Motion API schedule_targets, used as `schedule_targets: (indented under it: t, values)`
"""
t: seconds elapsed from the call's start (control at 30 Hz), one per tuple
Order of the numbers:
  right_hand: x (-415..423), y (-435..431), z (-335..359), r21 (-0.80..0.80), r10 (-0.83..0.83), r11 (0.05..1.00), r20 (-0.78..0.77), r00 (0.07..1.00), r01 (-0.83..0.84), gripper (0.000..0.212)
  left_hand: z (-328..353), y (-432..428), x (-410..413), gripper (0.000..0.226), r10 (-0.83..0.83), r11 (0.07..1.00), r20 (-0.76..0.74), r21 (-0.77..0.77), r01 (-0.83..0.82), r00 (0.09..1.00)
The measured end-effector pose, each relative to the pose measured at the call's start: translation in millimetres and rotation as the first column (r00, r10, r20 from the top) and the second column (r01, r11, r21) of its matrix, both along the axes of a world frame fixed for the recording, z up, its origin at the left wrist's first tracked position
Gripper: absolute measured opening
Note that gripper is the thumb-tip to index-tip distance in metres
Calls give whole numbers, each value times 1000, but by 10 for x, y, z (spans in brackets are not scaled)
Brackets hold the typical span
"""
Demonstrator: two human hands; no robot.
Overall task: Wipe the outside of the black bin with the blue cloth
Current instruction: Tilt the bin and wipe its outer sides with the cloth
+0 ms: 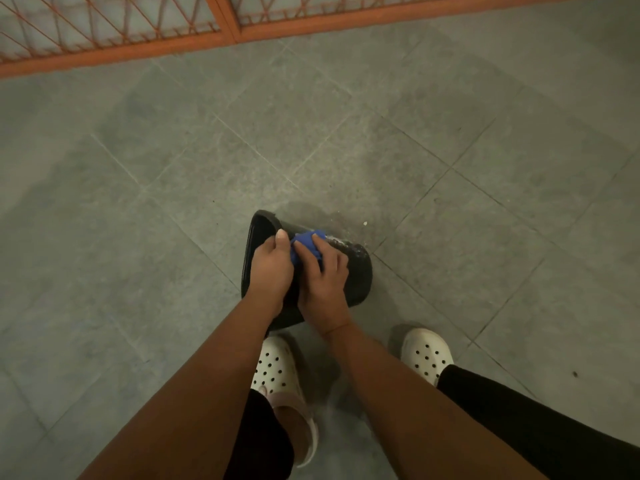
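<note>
A grey tiled floor point(173, 202) fills the view. Nearest, two white clogs point(427, 353). Ahead, the left hand point(272, 268) grips the rim of the tipped black bin point(358, 271); just beside it, the right hand point(323, 278) presses the bunched blue cloth point(306, 242) onto the bin's side. Beyond them, an orange gate point(221, 36).

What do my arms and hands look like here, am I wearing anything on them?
Both forearms are bare, with no sleeves showing in this view. The left hand wears no glove, ring or watch that can be seen. The right hand is also ungloved; a thin band or string circles its wrist. The left thumbnail looks short and unpainted.
</note>
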State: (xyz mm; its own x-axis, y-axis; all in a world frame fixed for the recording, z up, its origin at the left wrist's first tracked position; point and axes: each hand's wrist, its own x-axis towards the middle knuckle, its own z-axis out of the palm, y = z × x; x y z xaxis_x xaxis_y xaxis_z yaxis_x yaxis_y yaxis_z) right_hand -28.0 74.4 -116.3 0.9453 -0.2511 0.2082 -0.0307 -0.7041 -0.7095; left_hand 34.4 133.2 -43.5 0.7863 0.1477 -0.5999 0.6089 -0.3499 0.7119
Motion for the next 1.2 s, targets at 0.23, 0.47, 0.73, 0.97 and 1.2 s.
schedule_targets:
  t: [0.23,0.47,0.73,0.97,1.2]
  values:
    - [-30,33,-62,-10,-1,1000,-43,999,0,49,-51,-22,-107,47,97,994,27,-48,-96,995]
    - [59,27,-180,9,50,999,-108,993,-50,55,-206,34,-143,45,71,995,182,50,-81,981]
    - [9,-29,-269,68,-132,988,-128,983,141,45,-311,66,-102,46,-58,983,254,184,11,965]
    - [349,-292,-129,127,31,992,-237,971,0,50,-322,62,-170,32,-286,921,345,356,157,894]
    - [266,-149,76,224,-37,971,-230,973,90,49,-307,72,-193,36,-391,888,386,398,231,835]
